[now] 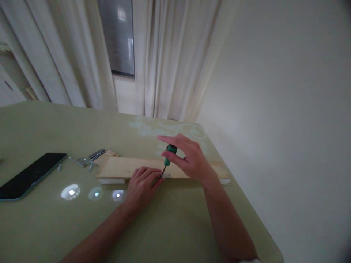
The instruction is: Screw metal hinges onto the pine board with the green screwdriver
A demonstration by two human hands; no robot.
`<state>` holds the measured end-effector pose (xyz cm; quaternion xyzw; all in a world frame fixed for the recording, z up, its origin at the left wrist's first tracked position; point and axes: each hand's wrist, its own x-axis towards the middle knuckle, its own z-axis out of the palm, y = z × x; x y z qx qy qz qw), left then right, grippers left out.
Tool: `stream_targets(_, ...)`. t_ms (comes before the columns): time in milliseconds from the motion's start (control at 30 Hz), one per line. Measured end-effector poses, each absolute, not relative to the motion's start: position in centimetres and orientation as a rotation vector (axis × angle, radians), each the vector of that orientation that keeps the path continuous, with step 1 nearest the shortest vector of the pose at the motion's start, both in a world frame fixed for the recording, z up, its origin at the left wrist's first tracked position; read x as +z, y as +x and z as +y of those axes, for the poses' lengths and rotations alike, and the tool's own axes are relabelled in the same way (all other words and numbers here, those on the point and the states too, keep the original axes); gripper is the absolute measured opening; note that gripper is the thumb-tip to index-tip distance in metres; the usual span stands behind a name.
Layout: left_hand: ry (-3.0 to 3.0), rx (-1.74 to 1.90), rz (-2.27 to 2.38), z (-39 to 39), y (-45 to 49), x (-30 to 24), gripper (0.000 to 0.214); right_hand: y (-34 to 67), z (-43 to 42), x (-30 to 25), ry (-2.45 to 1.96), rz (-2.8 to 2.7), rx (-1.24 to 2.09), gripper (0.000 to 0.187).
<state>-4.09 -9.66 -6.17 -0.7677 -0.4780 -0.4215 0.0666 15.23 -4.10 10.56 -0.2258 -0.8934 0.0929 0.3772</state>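
A green-handled screwdriver (168, 157) leans slightly to the right, its tip down at the left end of a small metal hinge (166, 176). My right hand (189, 157) is around its handle, thumb against the side and index finger reaching over the top. The hinge sits at the front edge of a pale wooden board (117, 167). Low at the board's front edge, my left hand (143, 184) pinches at the hinge's left end, thumb and fingertips close to the screwdriver tip. Whether a screw is between those fingers is hidden.
White blocks (112, 181) support the board on the glossy green table (82, 230). Left of the board lie loose screws (90, 167), a hinge plate (81, 162), more metal hinges (97, 154) and a wood piece (105, 157). A phone (33, 175) lies farther left. A wall (274, 128) borders the right side.
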Motion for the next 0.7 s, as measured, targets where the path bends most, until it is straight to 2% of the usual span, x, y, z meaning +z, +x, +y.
stream_targets(67,-2.310,-1.262,-1.450,-9.66,-4.07,-6.14,0.018,15.06,-4.04,10.44,-0.677,-2.268,-0.047,0.034)
stream_targets(133,-2.307,-1.254,-1.459,-9.66,-4.08,-6.10,0.018,14.90,-4.26,10.55,-0.705,-2.285,-0.143,0.043)
stream_targets(233,-2.308,-1.263,-1.470,-9.67,-4.13,-6.12,0.018,14.94,-4.81,11.00,-0.581,-2.332,0.114,0.056)
stream_targets(367,-2.310,-1.269,-1.460,-9.66,-4.23,-6.29,0.017,15.12,-4.80,11.10,-0.460,-2.332,0.489,0.056)
stream_targets(433,-2.315,-1.259,-1.450,-9.65,-4.26,-6.36,0.017,14.97,-4.46,10.81,-0.521,-2.312,0.402,0.047)
stream_targets(500,-2.318,-1.248,-1.448,-9.65,-4.25,-6.39,0.017,14.68,-4.20,10.52,-0.619,-2.277,0.127,0.036)
stream_targets(567,-2.313,-1.246,-1.448,-9.67,-4.24,-6.37,0.017,14.48,-4.25,10.48,-0.677,-2.257,-0.104,0.037)
stream_targets(633,-2.310,-1.249,-1.446,-9.68,-4.23,-6.34,0.018,14.56,-4.58,10.75,-0.646,-2.288,-0.093,0.043)
stream_targets(700,-2.310,-1.252,-1.444,-9.68,-4.25,-6.31,0.018,14.91,-4.96,11.17,-0.548,-2.317,0.113,0.048)
